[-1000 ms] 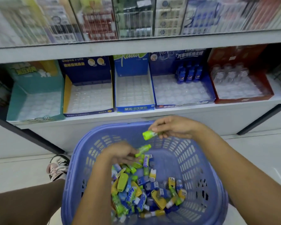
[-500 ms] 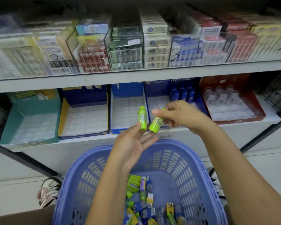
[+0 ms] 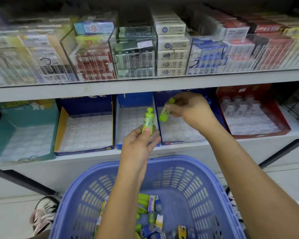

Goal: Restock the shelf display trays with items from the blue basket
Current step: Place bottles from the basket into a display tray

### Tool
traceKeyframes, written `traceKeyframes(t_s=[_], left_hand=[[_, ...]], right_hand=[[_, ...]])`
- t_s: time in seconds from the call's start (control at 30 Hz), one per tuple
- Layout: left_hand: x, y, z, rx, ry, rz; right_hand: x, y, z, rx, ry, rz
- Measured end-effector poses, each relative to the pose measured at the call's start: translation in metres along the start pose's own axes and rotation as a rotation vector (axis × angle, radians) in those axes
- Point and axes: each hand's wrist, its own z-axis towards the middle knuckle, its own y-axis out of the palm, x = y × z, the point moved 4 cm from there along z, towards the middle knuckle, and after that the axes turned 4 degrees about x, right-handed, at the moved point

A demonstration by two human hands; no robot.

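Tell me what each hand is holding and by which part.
The left hand grips one green bottle by its lower end. The right hand pinches a second green bottle around its middle.

L hand (image 3: 138,147), R hand (image 3: 190,109) w/ green tubes (image 3: 148,120)

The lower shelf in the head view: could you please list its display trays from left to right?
teal tray → blue tray with a yellow side → narrow blue tray → dark blue tray → red tray
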Motion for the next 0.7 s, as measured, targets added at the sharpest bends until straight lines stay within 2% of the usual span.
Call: traceKeyframes(t_s=[0.1, 0.27, 0.4, 0.57, 0.7], left_hand=[[-0.002, -0.009, -0.002, 0.033, 0.016, 0.016], [-0.006, -0.021, -0.003, 0.063, 0.043, 0.044], [-0.004, -0.025, 0.000, 0.049, 0.069, 0.057], [-0.004, -0.030, 0.003, 0.041, 0.098, 0.085], [-0.001, -0.030, 0.001, 0.028, 0.127, 0.091]], right_hand=[[0.011, 0.007, 0.032, 0.092, -0.042, -0.200], [0.034, 0.031, 0.064, 0.105, -0.063, -0.236], [0.041, 0.042, 0.073, 0.089, -0.135, -0.464], [0.044, 0.047, 0.079, 0.053, -0.119, -0.554], [0.046, 0.045, 0.080, 0.035, -0.037, -0.499]])
